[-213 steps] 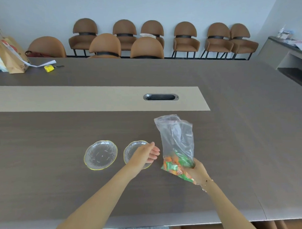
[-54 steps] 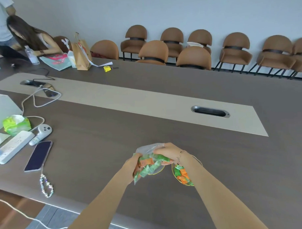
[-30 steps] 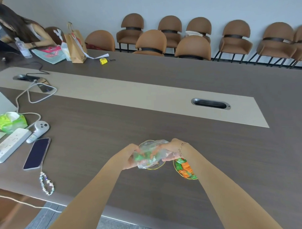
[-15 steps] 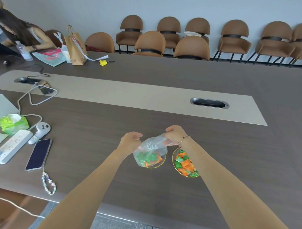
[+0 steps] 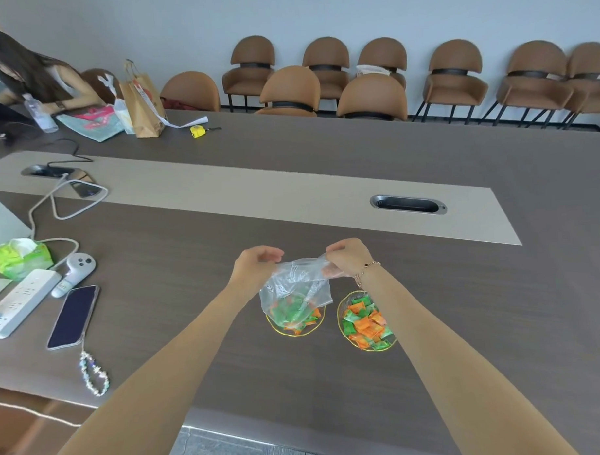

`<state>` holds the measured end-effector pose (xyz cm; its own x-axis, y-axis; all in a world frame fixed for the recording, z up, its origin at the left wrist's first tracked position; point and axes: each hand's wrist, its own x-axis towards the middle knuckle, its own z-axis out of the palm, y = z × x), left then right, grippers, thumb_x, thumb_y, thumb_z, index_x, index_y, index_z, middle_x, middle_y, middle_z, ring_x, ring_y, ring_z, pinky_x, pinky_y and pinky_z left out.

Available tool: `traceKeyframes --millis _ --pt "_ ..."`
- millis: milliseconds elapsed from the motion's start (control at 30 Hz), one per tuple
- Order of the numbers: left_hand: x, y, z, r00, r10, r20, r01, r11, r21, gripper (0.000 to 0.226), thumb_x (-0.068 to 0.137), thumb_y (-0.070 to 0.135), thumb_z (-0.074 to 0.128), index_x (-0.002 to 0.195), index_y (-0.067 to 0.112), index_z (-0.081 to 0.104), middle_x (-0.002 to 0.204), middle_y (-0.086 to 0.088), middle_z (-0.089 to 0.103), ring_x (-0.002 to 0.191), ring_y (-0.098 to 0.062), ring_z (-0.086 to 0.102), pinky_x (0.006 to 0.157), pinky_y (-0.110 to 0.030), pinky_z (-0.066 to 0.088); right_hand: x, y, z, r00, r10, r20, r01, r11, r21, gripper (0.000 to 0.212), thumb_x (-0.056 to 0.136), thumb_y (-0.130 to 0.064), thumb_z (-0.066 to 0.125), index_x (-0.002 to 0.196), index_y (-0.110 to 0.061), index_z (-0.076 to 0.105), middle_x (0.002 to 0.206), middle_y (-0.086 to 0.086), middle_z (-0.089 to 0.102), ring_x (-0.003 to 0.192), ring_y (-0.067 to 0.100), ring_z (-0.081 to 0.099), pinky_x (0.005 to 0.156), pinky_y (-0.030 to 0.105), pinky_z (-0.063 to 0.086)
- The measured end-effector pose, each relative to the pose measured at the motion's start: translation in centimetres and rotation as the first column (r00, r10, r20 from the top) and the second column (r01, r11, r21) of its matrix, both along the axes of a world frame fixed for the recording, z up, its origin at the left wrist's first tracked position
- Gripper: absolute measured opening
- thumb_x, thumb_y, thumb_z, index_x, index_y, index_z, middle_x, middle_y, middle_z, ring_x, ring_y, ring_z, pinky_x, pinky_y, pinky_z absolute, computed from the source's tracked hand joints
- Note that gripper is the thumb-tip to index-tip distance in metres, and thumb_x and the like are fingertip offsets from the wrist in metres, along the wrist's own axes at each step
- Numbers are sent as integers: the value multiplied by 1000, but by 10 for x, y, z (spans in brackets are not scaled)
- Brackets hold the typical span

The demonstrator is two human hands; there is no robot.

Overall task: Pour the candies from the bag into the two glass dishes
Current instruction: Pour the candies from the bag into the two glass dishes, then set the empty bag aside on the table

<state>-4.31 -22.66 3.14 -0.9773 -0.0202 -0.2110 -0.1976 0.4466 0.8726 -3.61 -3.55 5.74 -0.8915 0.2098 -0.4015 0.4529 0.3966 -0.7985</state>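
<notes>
A clear plastic bag (image 5: 295, 287) hangs over the left glass dish (image 5: 277, 326), its mouth pointing down. My left hand (image 5: 255, 266) pinches one upper corner of the bag and my right hand (image 5: 347, 258) pinches the other. Green and orange wrapped candies (image 5: 296, 316) lie at the bag's mouth and in the left dish beneath it. The right glass dish (image 5: 339, 314), gold-rimmed, holds a heap of the same candies (image 5: 365, 323); my right forearm hides its right edge.
On the table at left lie a phone (image 5: 74, 315) with a bead strap, a power strip (image 5: 20, 303), a white controller (image 5: 75, 271), a tissue pack (image 5: 20, 255) and cables. A person sits at the far left. Chairs line the back wall.
Both hands have lifted the bag higher above the left dish since half a second ago, and candies have dropped out of it into that dish.
</notes>
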Motion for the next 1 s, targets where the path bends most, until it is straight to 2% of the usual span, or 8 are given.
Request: traceKeyframes --millis 167,267,333,433,600,733,867,1000 --pt "-2 -3 15 999 -44 9 44 999 -1 32 79 2 63 78 34 69 84 12 69 93 -15 65 93 -41 55 -3 5 13 999 42 33 -43 999 27 37 85 -4 55 113 20 59 117 34 63 115 41 59 97 44 51" --pt "-2 -5 29 998 -62 7 61 998 21 30 82 1 57 85 27 71 85 11 69 93 -17 64 94 -43 55 0 7 29 996 34 79 -34 999 2 27 88 0 52 62 2 49 59 15 42 47 13 59 42 12 45" --pt "-1 -5 39 996 -85 -14 85 996 19 28 84 1 56 94 21 72 87 8 69 93 -16 63 96 -42 54 3 8 38 996 51 73 -49 998 -36 20 88 3 52 71 11 57 66 17 44 49 12 57 29 8 37" --pt "-1 -7 55 991 -90 -95 91 996 5 29 83 0 57 100 18 73 90 8 70 92 -14 63 95 -38 54 5 5 46 999 45 -11 -46 997 -66 40 88 -1 53 124 16 54 104 25 67 63 12 70 41 10 46" --pt "3 -34 75 912 -110 -396 48 985 -164 37 84 -2 50 104 21 71 104 12 64 89 8 58 85 1 37 13 -28 47 948 25 -317 -73 987 -142 34 90 -4 49 123 -3 59 108 12 66 64 7 61 58 9 53" --pt "4 -86 49 804 -224 -551 52 949 -311 34 86 -1 54 106 21 70 109 26 54 101 23 48 89 6 30 17 -69 5 894 48 -446 -133 978 -163 37 86 -13 58 123 -16 60 124 3 64 107 19 64 96 34 53" --pt "-6 -140 -17 884 -337 -324 120 833 -540 40 90 -3 49 118 18 68 129 8 51 121 -10 49 97 -15 36 21 -111 -58 910 199 -364 -237 969 -63 43 88 -15 61 131 -17 56 133 3 52 112 12 53 95 2 38" --pt "-16 -169 -90 917 -393 -62 269 729 -629 56 85 -13 42 128 16 61 149 -9 40 133 -29 44 108 -23 34 16 -157 -130 917 365 -160 -365 931 30 57 87 -23 62 140 -13 45 148 13 38 130 23 47 115 31 32"
